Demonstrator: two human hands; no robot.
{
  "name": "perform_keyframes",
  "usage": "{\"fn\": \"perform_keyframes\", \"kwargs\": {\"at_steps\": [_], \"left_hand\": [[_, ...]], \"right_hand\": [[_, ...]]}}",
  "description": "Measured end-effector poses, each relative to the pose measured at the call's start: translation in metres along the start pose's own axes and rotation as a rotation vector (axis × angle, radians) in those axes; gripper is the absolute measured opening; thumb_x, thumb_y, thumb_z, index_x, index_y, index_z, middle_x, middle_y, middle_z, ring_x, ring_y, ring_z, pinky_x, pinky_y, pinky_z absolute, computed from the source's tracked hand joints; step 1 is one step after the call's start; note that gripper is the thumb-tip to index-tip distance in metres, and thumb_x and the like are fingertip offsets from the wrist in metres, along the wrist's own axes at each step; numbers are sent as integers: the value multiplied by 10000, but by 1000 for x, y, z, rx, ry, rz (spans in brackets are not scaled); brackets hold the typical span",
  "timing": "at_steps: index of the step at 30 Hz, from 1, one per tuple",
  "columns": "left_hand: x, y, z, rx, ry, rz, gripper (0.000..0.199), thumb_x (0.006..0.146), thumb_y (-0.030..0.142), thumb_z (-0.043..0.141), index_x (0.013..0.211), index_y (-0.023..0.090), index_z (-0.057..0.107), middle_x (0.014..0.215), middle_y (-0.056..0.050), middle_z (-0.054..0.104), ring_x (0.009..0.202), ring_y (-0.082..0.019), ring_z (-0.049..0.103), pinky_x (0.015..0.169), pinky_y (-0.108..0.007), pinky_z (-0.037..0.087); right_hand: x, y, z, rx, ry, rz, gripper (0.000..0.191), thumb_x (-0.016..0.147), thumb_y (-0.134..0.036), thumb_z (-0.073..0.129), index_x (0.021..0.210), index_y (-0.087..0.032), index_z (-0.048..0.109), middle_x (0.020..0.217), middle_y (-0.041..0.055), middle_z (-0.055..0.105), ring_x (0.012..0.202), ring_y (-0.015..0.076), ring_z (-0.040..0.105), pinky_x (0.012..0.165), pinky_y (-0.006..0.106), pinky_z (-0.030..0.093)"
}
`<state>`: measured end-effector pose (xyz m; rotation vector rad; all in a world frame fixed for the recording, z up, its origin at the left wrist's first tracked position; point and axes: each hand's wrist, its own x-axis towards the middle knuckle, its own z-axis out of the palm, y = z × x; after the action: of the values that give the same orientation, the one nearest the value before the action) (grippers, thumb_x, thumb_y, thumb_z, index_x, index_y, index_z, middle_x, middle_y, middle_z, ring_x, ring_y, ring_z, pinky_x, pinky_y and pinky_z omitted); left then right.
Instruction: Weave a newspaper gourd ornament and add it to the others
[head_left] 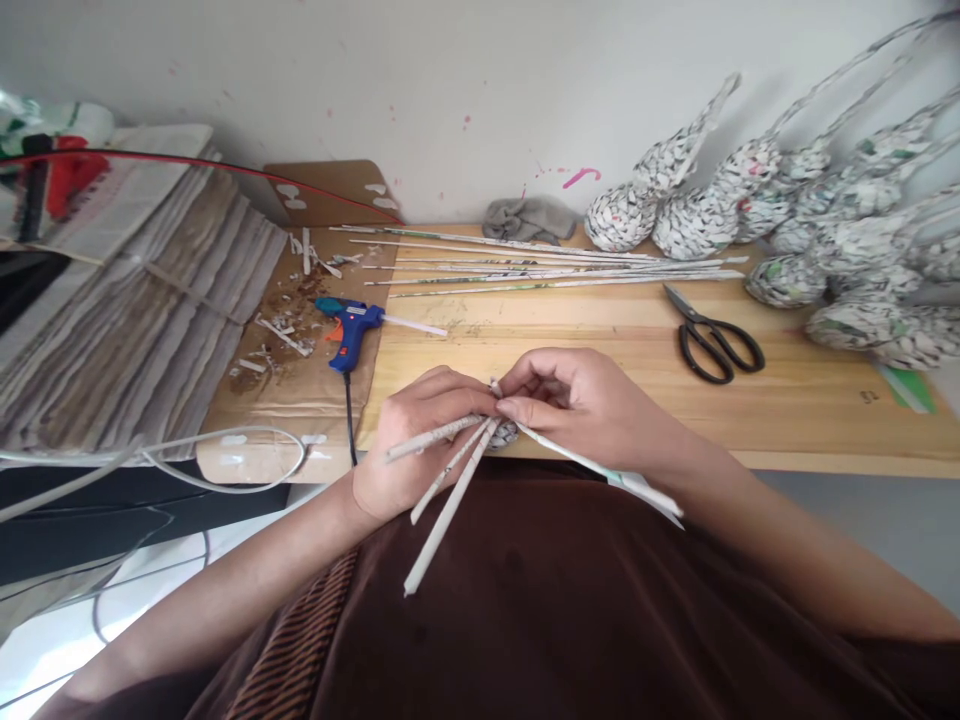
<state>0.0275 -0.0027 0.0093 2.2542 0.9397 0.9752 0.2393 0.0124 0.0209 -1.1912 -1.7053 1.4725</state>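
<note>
My left hand point(420, 440) grips a small woven piece point(504, 433) made of rolled paper sticks, with several stick ends point(442, 505) fanning down and to the left over my lap. My right hand point(577, 400) pinches one paper stick point(600, 468) at the woven centre; that stick runs down to the right under my wrist. Both hands meet just in front of the wooden board's point(810, 400) near edge.
A row of long paper sticks point(540, 265) lies at the back of the board. Black scissors point(716, 340) lie to the right, a blue glue gun point(346, 325) on cardboard to the left. Woven paper baskets point(825, 220) stand at the right. Stacked paper point(127, 300) fills the left.
</note>
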Motion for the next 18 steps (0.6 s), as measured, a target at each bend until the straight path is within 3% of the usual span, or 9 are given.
{"fn": "perform_keyframes", "kwargs": {"at_steps": [4, 9, 13, 18], "left_hand": [[-4, -2, 3, -67, 61, -39, 126, 885, 183, 713, 1004, 182, 753, 959, -81, 756, 888, -182, 711, 812, -306, 567], [-8, -11, 8, -100, 95, 33, 114, 876, 171, 721, 987, 194, 731, 979, -74, 762, 915, -196, 715, 840, -332, 562], [-5, -5, 7, -37, 82, 7, 51, 884, 198, 708, 934, 193, 716, 928, -71, 759, 878, -209, 714, 797, -336, 558], [-5, 2, 7, -8, 89, -43, 28, 888, 204, 691, 888, 181, 707, 852, -57, 720, 788, -185, 690, 717, -307, 547]], "right_hand": [[-6, 7, 6, 3, 55, -59, 99, 863, -159, 648, 938, -160, 714, 875, 39, 765, 753, 150, 707, 680, 255, 539], [-6, 9, 13, -183, 119, -62, 86, 895, -169, 610, 902, -176, 695, 801, 19, 741, 683, 137, 669, 614, 241, 489], [-10, 14, 22, -347, 233, -279, 103, 893, -105, 580, 892, -187, 641, 798, 9, 702, 691, 128, 631, 657, 246, 469], [-15, 31, 26, -310, 310, -489, 114, 914, -89, 574, 901, -186, 634, 815, 19, 680, 737, 135, 625, 695, 253, 485]]}}
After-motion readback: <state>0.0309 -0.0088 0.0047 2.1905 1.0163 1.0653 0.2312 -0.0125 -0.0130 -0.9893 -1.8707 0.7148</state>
